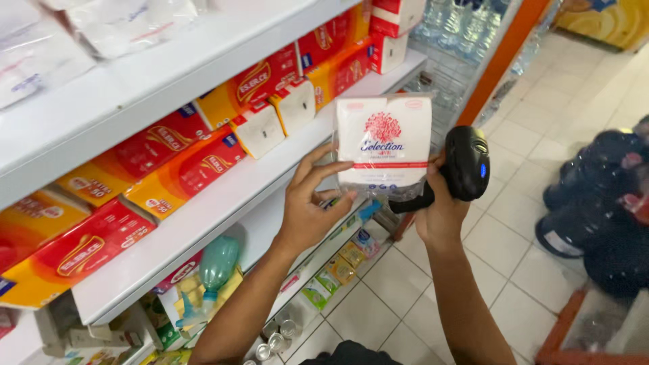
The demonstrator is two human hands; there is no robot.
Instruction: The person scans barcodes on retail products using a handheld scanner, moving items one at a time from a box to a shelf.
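My left hand (pixel 307 206) grips a white pack of paper napkins (pixel 384 145) in clear wrap, held up in front of the shelf with its printed face toward me. My right hand (pixel 439 209) holds a black handheld barcode scanner (pixel 466 165) just to the right of the pack, its head level with the pack's lower half and almost touching it.
A white shelf (pixel 223 203) on the left carries red and orange boxes (pixel 182 172) and white tissue boxes (pixel 260 128). Lower shelves hold bottles, cans and small packets (pixel 341 267). Bottled water sits at the top. Dark shrink-wrapped bottle packs (pixel 595 203) stand on the tiled floor at right.
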